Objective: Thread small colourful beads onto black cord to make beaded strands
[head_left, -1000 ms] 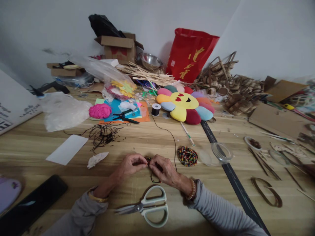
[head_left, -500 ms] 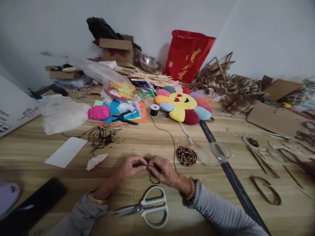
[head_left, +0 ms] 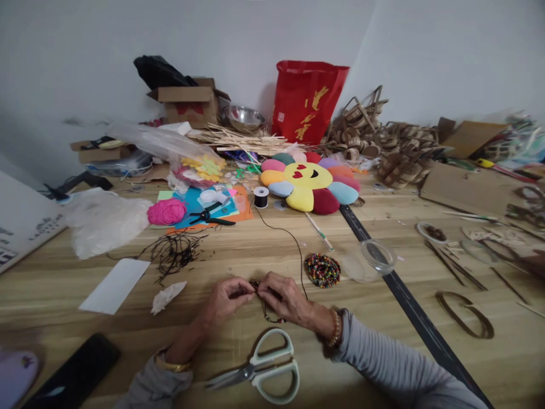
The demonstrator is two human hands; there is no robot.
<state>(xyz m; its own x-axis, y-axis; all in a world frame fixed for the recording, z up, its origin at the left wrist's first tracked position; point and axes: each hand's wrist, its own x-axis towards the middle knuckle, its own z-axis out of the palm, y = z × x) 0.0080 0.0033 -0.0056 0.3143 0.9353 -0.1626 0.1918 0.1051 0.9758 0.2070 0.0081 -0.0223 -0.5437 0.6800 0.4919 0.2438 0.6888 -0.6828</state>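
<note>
My left hand point(head_left: 230, 300) and my right hand point(head_left: 286, 298) meet at the front middle of the table, thumb and fingers of each pinched together. Between them is a beaded cord point(head_left: 267, 312), dark and thin, with small coloured beads; part of it hangs below my right hand. Most of what lies behind the fingertips is hidden. To the right of my right hand rests a coil of multicoloured beads point(head_left: 322, 270). Just below the hands lie white-handled scissors point(head_left: 259, 372), blades pointing left. A black cord runs from a spool point(head_left: 261, 197) down toward my right hand.
Cut black cords point(head_left: 176, 253), a white card point(head_left: 114, 286) and crumpled tissue point(head_left: 168, 296) lie to the left, a phone point(head_left: 76, 372) nearer me. Farther back are pink yarn point(head_left: 167, 211), black pliers point(head_left: 210, 217) and a flower cushion point(head_left: 310, 183). A clear round lid point(head_left: 378, 257) is at right.
The camera view has shifted slightly, so the background objects sit a little farther left. Both hands stay pinched together on the beaded cord, with little visible movement.
</note>
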